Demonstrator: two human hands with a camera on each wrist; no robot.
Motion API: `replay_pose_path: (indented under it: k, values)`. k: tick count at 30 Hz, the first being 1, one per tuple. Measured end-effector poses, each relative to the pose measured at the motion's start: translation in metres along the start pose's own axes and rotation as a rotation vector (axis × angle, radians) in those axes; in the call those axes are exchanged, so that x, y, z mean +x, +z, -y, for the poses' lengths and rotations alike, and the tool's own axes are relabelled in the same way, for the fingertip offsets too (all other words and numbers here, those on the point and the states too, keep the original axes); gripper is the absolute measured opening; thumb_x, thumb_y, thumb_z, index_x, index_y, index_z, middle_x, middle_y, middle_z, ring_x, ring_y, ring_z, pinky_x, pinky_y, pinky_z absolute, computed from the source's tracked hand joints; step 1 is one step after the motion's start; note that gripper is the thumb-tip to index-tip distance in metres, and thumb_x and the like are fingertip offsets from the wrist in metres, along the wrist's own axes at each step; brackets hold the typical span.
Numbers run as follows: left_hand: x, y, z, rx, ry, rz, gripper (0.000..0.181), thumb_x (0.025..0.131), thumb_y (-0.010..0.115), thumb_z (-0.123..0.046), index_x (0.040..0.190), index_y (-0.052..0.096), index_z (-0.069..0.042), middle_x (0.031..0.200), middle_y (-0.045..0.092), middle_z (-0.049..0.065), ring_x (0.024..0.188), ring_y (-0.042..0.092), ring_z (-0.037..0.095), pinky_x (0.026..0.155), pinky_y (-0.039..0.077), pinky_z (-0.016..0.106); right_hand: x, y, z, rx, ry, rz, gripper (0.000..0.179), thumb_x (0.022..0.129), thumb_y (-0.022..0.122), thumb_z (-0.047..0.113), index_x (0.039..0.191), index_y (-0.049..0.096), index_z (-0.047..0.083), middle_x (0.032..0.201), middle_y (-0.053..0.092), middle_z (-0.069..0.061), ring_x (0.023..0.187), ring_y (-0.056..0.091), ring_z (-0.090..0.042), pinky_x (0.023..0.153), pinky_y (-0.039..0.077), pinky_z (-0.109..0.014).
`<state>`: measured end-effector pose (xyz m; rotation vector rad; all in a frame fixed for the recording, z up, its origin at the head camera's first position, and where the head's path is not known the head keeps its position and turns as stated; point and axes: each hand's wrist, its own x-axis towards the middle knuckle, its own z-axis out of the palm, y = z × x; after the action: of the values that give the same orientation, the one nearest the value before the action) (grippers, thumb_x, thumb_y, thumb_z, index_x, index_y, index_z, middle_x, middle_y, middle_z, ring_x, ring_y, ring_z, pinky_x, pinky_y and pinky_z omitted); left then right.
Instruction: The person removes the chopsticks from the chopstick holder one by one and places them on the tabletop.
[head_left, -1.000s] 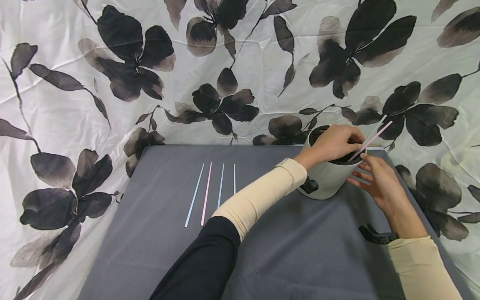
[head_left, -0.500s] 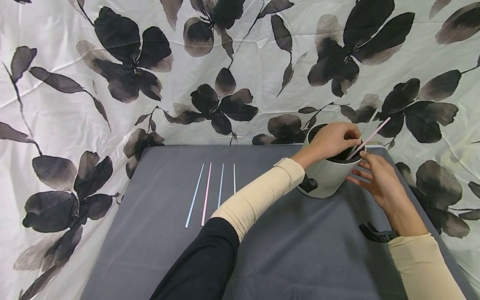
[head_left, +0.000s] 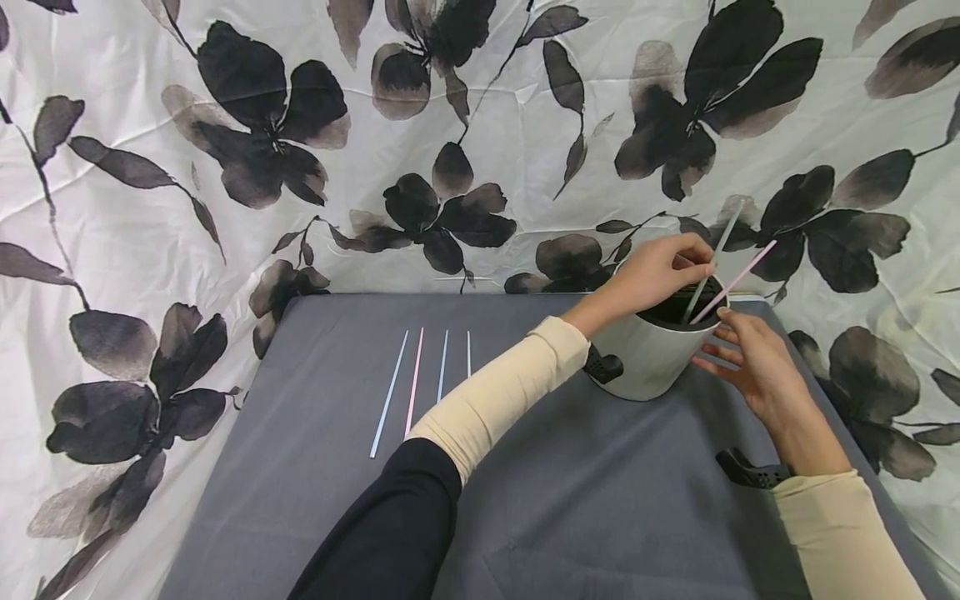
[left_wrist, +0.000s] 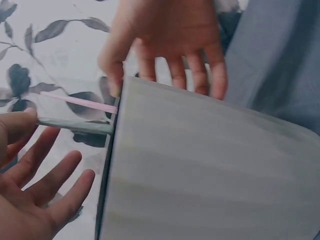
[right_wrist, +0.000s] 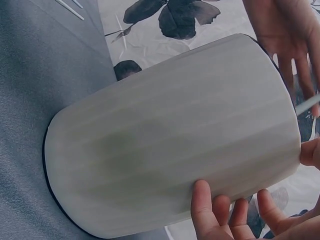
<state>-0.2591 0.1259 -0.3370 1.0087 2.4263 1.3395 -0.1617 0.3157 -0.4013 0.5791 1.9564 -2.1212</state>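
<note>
Head view: nearest, four sticks (head_left: 415,383) lie apart on the worktop (head_left: 570,508), outside the pot (head_left: 637,362); the left sleeve (head_left: 495,392) may hide more. Beyond, the right hand (head_left: 761,367) rests spread fingers against the pot. Inside leans a pink stick (head_left: 733,282), seemingly done; the left hand (head_left: 656,273) pinches a pale stick (head_left: 724,238), lower end inside, so probably unfinished.
</note>
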Motion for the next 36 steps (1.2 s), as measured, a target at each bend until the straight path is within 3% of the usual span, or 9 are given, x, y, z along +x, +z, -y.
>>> replay_pose_path:
  k: [9,16,24,31,36]
  values:
    - [-0.009,-0.019,-0.004,-0.315,0.018,-0.085,0.024,0.106,0.063,-0.022,0.128,0.066,-0.013,0.127,0.072,0.000,0.106,0.068,0.000,0.088,0.057,0.015,0.000,0.000,-0.002,0.004,-0.003,-0.008,0.036,0.102,0.063,0.051,0.122,0.043,0.029,0.121,0.042,0.005,0.099,0.061,-0.011,0.077,0.065,-0.031]
    - [-0.014,-0.033,-0.011,-0.481,0.071,-0.076,0.027,0.108,0.057,-0.015,0.135,0.060,-0.008,0.130,0.071,0.013,0.113,0.070,0.012,0.090,0.060,0.021,0.000,0.000,-0.005,-0.005,-0.006,-0.009,0.036,0.102,0.063,0.051,0.121,0.042,0.030,0.121,0.041,0.004,0.097,0.060,-0.010,0.076,0.065,-0.030]
    - [-0.027,-0.053,-0.034,-0.689,0.142,-0.107,0.029,0.106,0.056,-0.003,0.135,0.059,0.001,0.129,0.067,0.027,0.105,0.074,0.030,0.088,0.063,0.028,0.001,0.000,-0.003,-0.006,-0.014,-0.006,0.036,0.101,0.063,0.052,0.122,0.043,0.030,0.121,0.042,0.005,0.100,0.059,-0.011,0.077,0.065,-0.031]
    - [-0.040,-0.070,-0.049,-0.729,0.214,-0.162,0.029,0.105,0.057,0.000,0.134,0.062,0.003,0.122,0.069,0.025,0.091,0.076,0.017,0.086,0.064,0.032,0.001,-0.001,-0.005,0.011,-0.009,-0.005,0.035,0.102,0.064,0.050,0.122,0.044,0.029,0.121,0.041,0.004,0.097,0.060,-0.010,0.075,0.065,-0.030]
    - [-0.048,-0.082,-0.052,-0.785,0.220,-0.200,0.029,0.106,0.057,-0.001,0.134,0.063,0.003,0.115,0.071,0.020,0.086,0.077,0.019,0.082,0.065,0.037,0.002,0.000,-0.004,0.017,-0.015,-0.005,0.035,0.102,0.064,0.049,0.122,0.045,0.027,0.120,0.041,0.004,0.095,0.062,-0.009,0.076,0.065,-0.030]
